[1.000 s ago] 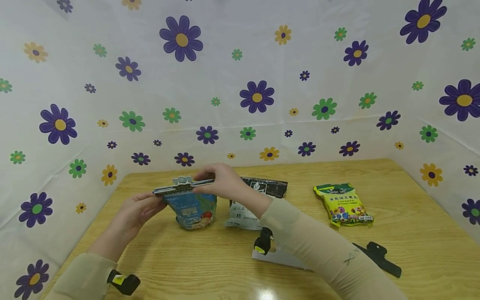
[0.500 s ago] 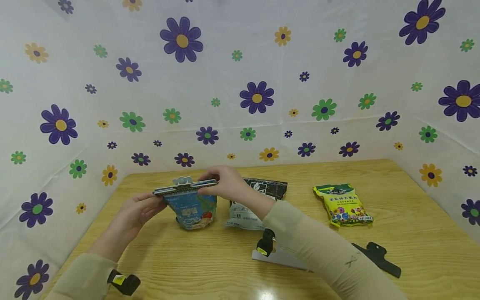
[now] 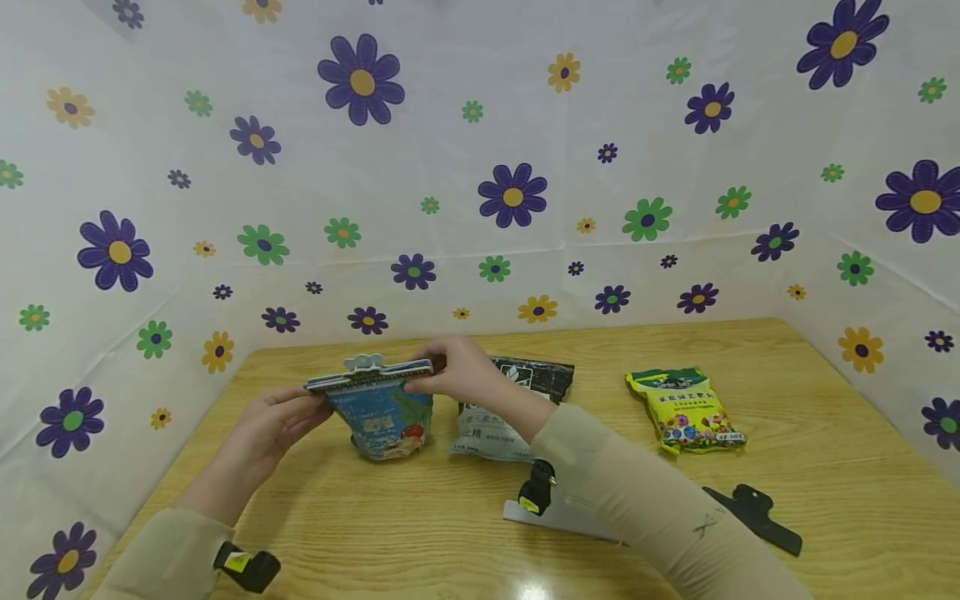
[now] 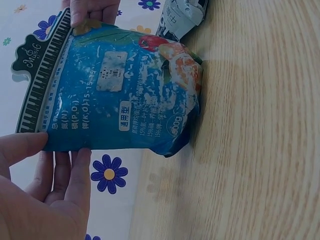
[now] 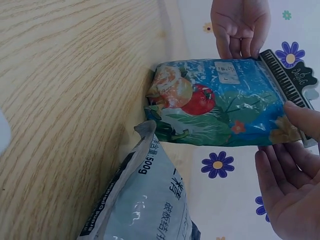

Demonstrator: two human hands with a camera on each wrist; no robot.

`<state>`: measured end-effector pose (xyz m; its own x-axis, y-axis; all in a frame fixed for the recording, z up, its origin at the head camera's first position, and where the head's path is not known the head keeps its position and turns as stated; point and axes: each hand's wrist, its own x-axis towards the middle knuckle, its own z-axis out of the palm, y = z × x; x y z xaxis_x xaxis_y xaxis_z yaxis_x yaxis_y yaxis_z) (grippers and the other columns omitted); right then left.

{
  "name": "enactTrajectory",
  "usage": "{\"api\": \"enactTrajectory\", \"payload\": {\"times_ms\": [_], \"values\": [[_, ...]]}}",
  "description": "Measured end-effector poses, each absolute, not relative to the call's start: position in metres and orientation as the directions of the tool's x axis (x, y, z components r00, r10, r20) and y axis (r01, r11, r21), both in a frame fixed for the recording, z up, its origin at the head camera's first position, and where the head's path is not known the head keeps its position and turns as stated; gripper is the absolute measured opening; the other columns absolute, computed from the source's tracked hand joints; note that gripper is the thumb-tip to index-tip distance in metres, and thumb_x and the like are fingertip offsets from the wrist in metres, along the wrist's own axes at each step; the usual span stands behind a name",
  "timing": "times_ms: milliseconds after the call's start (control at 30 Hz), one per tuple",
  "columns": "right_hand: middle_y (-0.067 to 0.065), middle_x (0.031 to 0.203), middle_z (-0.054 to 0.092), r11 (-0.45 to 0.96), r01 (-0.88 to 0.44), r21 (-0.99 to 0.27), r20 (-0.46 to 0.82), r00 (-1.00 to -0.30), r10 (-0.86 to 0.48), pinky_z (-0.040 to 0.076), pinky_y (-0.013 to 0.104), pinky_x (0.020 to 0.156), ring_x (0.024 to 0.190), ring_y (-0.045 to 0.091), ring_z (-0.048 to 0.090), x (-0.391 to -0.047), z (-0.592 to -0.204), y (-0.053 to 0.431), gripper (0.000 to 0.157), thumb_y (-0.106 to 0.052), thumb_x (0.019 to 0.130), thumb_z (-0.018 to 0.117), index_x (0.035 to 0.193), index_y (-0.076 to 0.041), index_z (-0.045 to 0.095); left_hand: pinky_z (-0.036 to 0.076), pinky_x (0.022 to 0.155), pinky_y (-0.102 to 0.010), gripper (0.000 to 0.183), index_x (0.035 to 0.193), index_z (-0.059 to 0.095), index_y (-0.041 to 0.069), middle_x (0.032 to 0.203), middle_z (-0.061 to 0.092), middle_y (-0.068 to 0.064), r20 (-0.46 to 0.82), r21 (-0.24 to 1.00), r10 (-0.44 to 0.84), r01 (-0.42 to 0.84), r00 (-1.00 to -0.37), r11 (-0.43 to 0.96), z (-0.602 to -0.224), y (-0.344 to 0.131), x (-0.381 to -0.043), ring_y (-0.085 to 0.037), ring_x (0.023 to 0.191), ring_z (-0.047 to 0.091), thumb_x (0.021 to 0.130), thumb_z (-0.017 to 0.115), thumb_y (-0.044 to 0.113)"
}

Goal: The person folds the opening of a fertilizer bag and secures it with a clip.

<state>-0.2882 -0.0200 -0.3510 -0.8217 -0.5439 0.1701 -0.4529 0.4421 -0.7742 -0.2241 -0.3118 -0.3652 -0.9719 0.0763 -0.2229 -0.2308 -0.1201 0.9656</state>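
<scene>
A blue fertilizer bag (image 3: 386, 421) with pictured vegetables stands upright on the left of the table. Across its top edge sits a dark clip (image 4: 44, 70) with a piano-key pattern and the word Music. My left hand (image 3: 270, 425) pinches the bag's left top corner, thumb in front and fingers behind. At the other top corner, right by the clip's end, my right hand (image 3: 457, 371) pinches the bag between thumb and fingers. In the right wrist view the bag's lower end rests close to the tabletop.
A grey and black bag (image 3: 491, 429) stands just right of the blue one, partly behind my right arm. Farther right lies a yellow and green bag (image 3: 693, 410). A black clip (image 3: 753, 517) and a white flat piece (image 3: 562, 518) lie nearer the front. Flowered cloth (image 3: 450, 167) walls the table (image 3: 390, 533).
My right hand has slid a little to the right along the top edge, baring more of the clip's end. The left hand and the bag stay in place.
</scene>
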Motion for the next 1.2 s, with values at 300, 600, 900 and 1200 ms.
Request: {"api": "enactTrajectory", "payload": {"times_ms": [300,600,900,1200], "values": [[-0.002,0.072,0.049,0.448,-0.446,-0.775,0.159,-0.823,-0.545,0.034,0.023,0.062,0.067,0.011,0.043,-0.289,-0.356,-0.018,0.02,-0.02,0.094,0.084,0.09,-0.008,0.069,0.064,0.085,-0.017,0.044,0.085,0.082,0.024,0.09,0.081,0.011,-0.218,0.965,0.075,-0.226,-0.973,-0.132,-0.366,-0.313,-0.224,-0.002,0.088,0.078,0.108,0.055,-0.001],[-0.004,0.063,0.044,0.409,-0.442,-0.798,0.163,-0.812,-0.561,0.033,0.023,0.059,0.06,0.011,0.039,-0.292,-0.364,-0.016,0.049,-0.018,0.096,0.082,0.068,-0.017,0.042,0.064,0.086,-0.018,0.04,0.086,0.08,0.025,0.09,0.08,0.012,-0.221,0.966,0.062,-0.227,-0.973,-0.125,-0.367,-0.314,-0.225,-0.002,0.088,0.078,0.107,0.058,-0.001],[0.01,0.076,0.069,0.395,-0.406,-0.824,0.147,-0.826,-0.543,0.036,0.022,0.057,0.062,0.01,0.047,-0.289,-0.37,-0.014,0.037,-0.016,0.095,0.082,0.071,-0.014,0.055,0.063,0.09,-0.019,0.037,0.091,0.08,0.026,0.097,0.076,0.013,-0.205,0.975,0.104,-0.212,-0.973,-0.061,-0.372,-0.314,-0.225,-0.002,0.094,0.076,0.106,0.06,-0.001],[-0.005,0.07,0.058,0.395,-0.4,-0.827,0.145,-0.83,-0.538,0.036,0.022,0.059,0.064,0.01,0.046,-0.29,-0.376,-0.014,0.032,-0.019,0.095,0.083,0.073,-0.015,0.06,0.063,0.091,-0.019,0.036,0.092,0.081,0.026,0.099,0.077,0.014,-0.204,0.977,0.133,-0.211,-0.97,-0.036,-0.378,-0.318,-0.227,-0.004,0.096,0.077,0.107,0.06,0.001]]}}
